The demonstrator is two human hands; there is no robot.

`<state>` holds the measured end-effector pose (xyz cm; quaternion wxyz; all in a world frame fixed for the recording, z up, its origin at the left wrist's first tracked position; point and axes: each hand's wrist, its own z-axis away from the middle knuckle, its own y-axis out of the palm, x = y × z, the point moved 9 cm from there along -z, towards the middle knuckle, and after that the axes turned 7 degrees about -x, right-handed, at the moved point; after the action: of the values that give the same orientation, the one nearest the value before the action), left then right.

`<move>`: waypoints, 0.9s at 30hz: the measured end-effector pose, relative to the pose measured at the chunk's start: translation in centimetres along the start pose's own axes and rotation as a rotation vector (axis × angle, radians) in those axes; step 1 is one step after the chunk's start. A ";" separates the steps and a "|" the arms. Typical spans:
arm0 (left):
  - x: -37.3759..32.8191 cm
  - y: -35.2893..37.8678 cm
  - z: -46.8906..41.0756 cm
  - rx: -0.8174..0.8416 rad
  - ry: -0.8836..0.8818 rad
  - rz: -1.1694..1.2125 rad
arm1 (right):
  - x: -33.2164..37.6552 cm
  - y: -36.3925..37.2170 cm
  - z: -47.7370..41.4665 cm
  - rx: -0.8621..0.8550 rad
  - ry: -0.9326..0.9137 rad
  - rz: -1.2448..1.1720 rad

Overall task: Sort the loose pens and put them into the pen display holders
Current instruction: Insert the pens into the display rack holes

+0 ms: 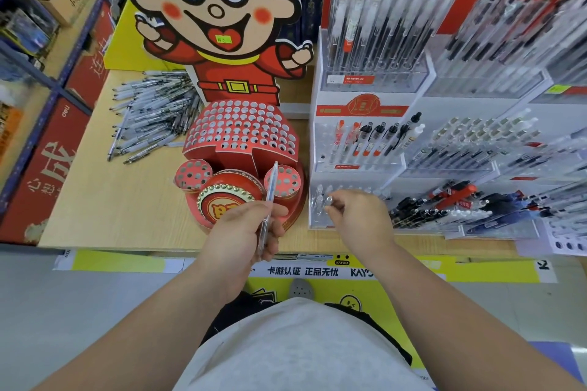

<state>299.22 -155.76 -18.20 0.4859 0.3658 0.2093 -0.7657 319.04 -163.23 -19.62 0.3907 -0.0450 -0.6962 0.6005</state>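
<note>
My left hand (pixel 244 228) grips a clear pen (pixel 270 197) with its tip pointing up, in front of the red display holder (pixel 241 133) full of empty round holes. My right hand (pixel 359 216) pinches the top of a clear pen (pixel 330 201) standing in the lowest front row of the white tiered pen rack (pixel 320 149). A heap of loose pens (pixel 152 111) lies on the wooden shelf (pixel 111 200) to the left of the red holder.
A big cartoon-figure cutout (pixel 216 16) rises behind the red holder. Upper tiers of the white rack hold many upright pens (pixel 381 19), and more pens (pixel 444 203) lie at its lower right. Shelves with red boxes (pixel 47 165) run along the left.
</note>
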 end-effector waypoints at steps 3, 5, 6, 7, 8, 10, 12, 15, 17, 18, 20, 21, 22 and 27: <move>-0.2 0.5 0.3 0.007 0.000 -0.017 | 0.2 0.0 0.2 0.013 -0.019 0.014; -0.3 1.0 0.5 0.026 0.003 -0.048 | 0.1 -0.5 0.4 0.014 -0.015 0.001; -0.5 1.3 0.7 0.039 0.011 -0.069 | 0.0 -1.0 0.6 0.009 -0.003 -0.018; -0.7 1.7 0.9 0.054 0.024 -0.102 | 0.0 -1.6 0.9 -0.001 0.009 -0.052; -1.0 2.1 1.0 0.073 0.041 -0.145 | -0.1 -2.5 1.2 -0.021 0.018 -0.104; -1.3 2.9 1.2 0.117 0.070 -0.257 | -0.1 -4.9 1.7 -0.100 0.016 -0.227; -1.6 3.9 1.2 0.152 0.098 -0.406 | 0.5 -7.9 2.3 -0.212 -0.061 -0.276; -2.0 5.4 1.0 0.199 0.121 -0.627 | 2.3 -10.5 2.9 -0.219 -0.270 -0.206; -2.3 6.9 1.4 0.263 0.115 -0.676 | 3.4 -10.6 3.3 -0.129 -0.382 -0.166; -2.5 7.6 1.5 0.292 0.125 -0.690 | 3.6 -10.4 3.5 -0.092 -0.411 -0.156; -3.0 8.7 1.6 0.315 0.162 -0.704 | 3.5 -10.2 3.8 -0.058 -0.428 -0.144; -3.4 9.1 1.7 0.316 0.191 -0.702 | 3.2 -10.2 3.9 -0.050 -0.416 -0.144; -3.7 9.4 1.6 0.309 0.215 -0.687 | 2.8 -10.2 4.1 -0.049 -0.399 -0.147; -5.2 9.5 1.4 0.193 0.273 -0.488 | -0.5 -11.4 4.4 -0.157 -0.251 -0.224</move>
<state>308.60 -157.82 -13.02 0.2177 0.4487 0.2809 -0.8199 321.36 -170.18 -9.75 0.3605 0.0775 -0.7849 0.4980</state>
